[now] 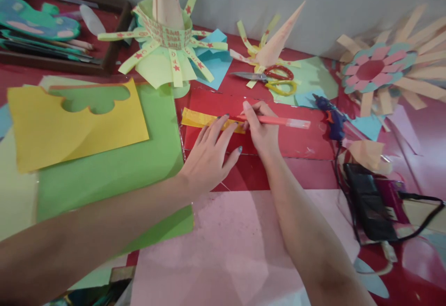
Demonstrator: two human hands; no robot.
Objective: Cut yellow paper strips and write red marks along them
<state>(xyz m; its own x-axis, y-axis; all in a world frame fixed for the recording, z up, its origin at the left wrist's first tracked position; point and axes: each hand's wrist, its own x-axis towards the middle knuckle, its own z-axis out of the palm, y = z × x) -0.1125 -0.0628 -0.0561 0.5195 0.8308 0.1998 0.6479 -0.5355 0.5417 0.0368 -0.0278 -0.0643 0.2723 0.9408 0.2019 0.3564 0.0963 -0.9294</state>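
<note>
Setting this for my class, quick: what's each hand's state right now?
Left hand: open, laid across the yellow strip.
Right hand: closed, holding the coral pen.

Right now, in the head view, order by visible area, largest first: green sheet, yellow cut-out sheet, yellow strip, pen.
Green sheet
Yellow cut-out sheet
Yellow strip and pen: too close to rank, both partly covered.

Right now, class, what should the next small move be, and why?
Probably a short, light stroke of the pen on the yellow strip: the right hand holds the pen with its tip close to the strip, and the left hand lies spread across it, seeming to steady it on the red panel.
</note>
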